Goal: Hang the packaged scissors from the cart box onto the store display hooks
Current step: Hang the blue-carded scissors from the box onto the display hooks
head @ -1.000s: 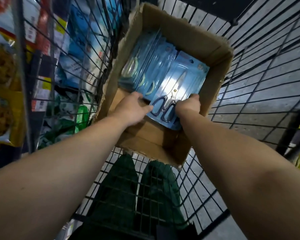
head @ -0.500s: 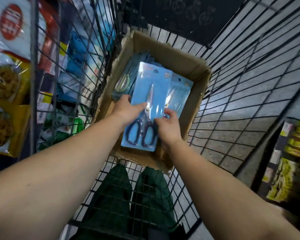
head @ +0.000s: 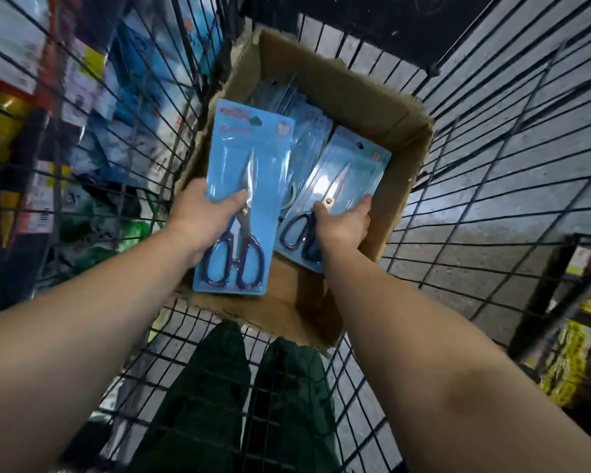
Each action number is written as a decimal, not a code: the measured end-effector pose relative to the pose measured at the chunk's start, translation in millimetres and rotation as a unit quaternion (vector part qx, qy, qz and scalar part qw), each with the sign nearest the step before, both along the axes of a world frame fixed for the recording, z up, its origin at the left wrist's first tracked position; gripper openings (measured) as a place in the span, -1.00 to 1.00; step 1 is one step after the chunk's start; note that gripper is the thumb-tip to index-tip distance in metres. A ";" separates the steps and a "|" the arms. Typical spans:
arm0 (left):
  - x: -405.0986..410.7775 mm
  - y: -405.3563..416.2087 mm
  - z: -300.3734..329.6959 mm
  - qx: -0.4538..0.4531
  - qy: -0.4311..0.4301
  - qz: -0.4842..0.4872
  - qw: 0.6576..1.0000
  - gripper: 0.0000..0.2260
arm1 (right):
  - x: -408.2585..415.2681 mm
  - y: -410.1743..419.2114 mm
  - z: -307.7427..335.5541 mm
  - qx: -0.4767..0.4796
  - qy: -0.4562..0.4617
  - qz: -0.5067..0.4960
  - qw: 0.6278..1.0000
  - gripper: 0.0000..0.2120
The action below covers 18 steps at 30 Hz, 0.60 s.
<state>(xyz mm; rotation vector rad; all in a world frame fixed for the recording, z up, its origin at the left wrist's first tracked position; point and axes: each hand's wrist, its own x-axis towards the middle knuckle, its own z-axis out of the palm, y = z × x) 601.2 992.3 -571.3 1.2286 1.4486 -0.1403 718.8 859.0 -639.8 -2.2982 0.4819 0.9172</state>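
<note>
The left hand [head: 205, 213] grips one scissors pack [head: 244, 186] by its left edge, thumb curled across the front, above the cardboard box's [head: 406, 131] near left corner. Its long axis runs near to far, blades pointing to the far wall, handles toward the person. The right hand [head: 343, 223] pinches a second pack [head: 342, 186] leaning on the stack of packs [head: 304, 131], tips slanting far-right. The box sits in a wire cart [head: 492, 148]; blurred shelf goods [head: 82, 97] show through its left side.

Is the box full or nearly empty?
Partly full: packs stand stacked in the box's far half; bare cardboard floor shows near.
</note>
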 end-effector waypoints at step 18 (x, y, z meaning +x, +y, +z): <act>-7.2 -1.5 65.2 -0.009 -0.059 -0.013 0.998 -0.75 | -17.5 -12.1 92.8 0.175 0.007 -0.101 0.979 -0.62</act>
